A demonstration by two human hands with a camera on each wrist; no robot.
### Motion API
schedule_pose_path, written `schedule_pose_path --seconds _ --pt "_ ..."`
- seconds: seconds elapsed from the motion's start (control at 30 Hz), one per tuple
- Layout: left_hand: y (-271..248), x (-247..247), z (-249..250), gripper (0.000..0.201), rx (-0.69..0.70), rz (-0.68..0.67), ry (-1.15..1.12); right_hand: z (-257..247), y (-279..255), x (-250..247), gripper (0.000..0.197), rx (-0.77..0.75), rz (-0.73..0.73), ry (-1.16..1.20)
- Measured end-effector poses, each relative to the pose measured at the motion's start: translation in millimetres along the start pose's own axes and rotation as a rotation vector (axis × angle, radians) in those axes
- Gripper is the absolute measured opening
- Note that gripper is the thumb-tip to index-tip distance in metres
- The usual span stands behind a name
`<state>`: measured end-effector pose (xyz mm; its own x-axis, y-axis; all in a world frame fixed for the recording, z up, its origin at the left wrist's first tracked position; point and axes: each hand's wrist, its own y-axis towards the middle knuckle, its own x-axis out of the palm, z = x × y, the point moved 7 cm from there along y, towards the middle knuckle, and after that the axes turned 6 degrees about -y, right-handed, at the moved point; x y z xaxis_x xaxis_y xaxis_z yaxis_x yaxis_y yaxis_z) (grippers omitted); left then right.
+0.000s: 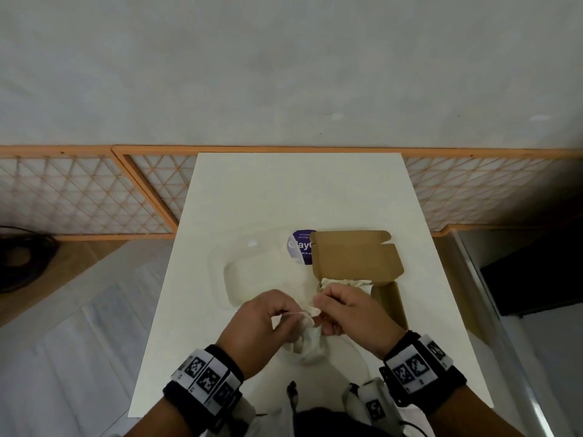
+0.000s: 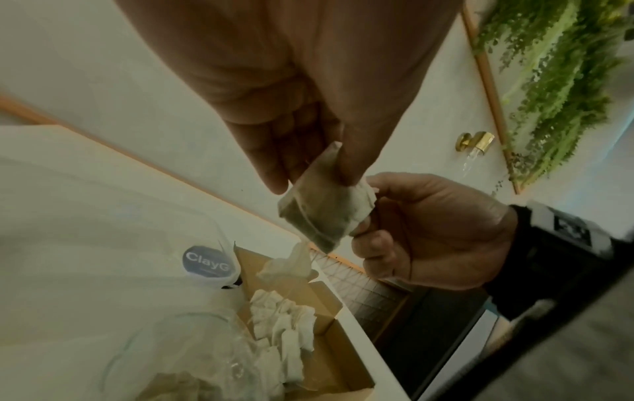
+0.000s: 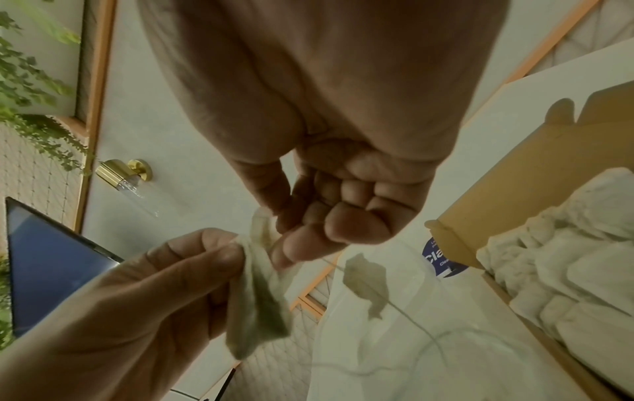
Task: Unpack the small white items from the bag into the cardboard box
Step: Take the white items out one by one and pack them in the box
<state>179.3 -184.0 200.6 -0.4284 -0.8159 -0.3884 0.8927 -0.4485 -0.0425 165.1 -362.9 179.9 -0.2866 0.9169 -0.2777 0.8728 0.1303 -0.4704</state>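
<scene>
Small white pouch (image 2: pixel 326 214) held in air between both hands, above near part of counter (image 1: pixel 252 190); left hand (image 1: pixel 255 329) pinches one edge, other fingers curled; right hand (image 1: pixel 350 316) pinches opposite edge, fingers curled; clear plastic bag (image 1: pixel 252 272) with purple round label (image 1: pixel 299 246) lies flat beyond hands; open cardboard box (image 1: pixel 356 257) just right of bag, touching it, lid flap raised; heap of white pouches (image 2: pixel 284 322) inside box.
</scene>
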Motion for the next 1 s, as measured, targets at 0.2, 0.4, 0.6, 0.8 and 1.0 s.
schedule_pose_path --seconds 0.2,0.4,0.6,0.8,1.0 --pt "-4 -13 -6 0.01 -0.164 0.091 -0.339 7 4 -1 0.026 -0.027 -0.021 -0.081" --pt "-5 -27 -15 0.022 -0.229 0.089 -0.455 -11 -3 -4 0.02 -0.189 0.028 -0.233" --pt "-1 -19 -30 0.02 -0.296 0.041 -0.331 -39 -15 -18 0.018 -0.239 0.025 -0.107" --pt "-2 8 -50 0.007 -0.321 -0.199 -0.042 -52 -21 -26 0.018 -0.216 0.016 -0.001" --pt "1 5 -11 0.008 -0.095 -0.25 0.106 -69 -32 -34 0.023 -0.239 0.036 0.047"
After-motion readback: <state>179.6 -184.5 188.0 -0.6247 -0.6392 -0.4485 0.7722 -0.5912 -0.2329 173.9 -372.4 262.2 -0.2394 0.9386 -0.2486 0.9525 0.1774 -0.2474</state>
